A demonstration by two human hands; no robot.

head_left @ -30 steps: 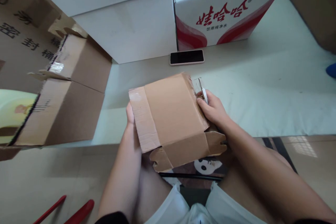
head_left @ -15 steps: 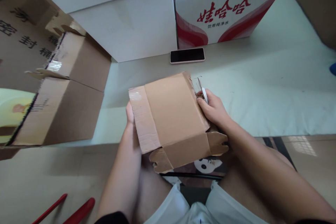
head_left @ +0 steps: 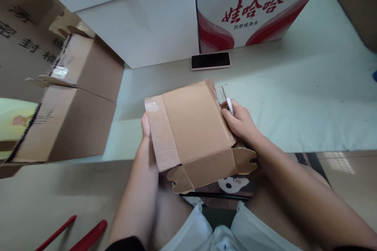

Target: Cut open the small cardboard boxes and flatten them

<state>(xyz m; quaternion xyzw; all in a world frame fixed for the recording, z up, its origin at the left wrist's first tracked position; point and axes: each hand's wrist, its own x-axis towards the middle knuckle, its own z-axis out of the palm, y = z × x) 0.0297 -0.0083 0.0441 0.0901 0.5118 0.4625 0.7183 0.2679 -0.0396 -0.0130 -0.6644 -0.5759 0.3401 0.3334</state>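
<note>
A brown cardboard box (head_left: 197, 121) with torn edges and notched flaps at its near side is held between my two hands over the table's front edge. My left hand (head_left: 145, 126) grips its left side, the fingers mostly hidden behind the cardboard. At the right side, my right hand (head_left: 238, 119) is closed on a small white-handled tool (head_left: 229, 106) and rests against the box edge. A thin strip or blade sticks up from the tool; which of the two is unclear.
A phone (head_left: 210, 61) lies behind the box, before white cartons (head_left: 141, 31) and a red-and-white carton (head_left: 241, 19). Opened brown boxes (head_left: 85, 125) stand at left on the pale-covered table (head_left: 300, 113). Red bars (head_left: 90, 237) show at lower left.
The camera view has shifted very slightly. The box and both hands hold almost the same position.
</note>
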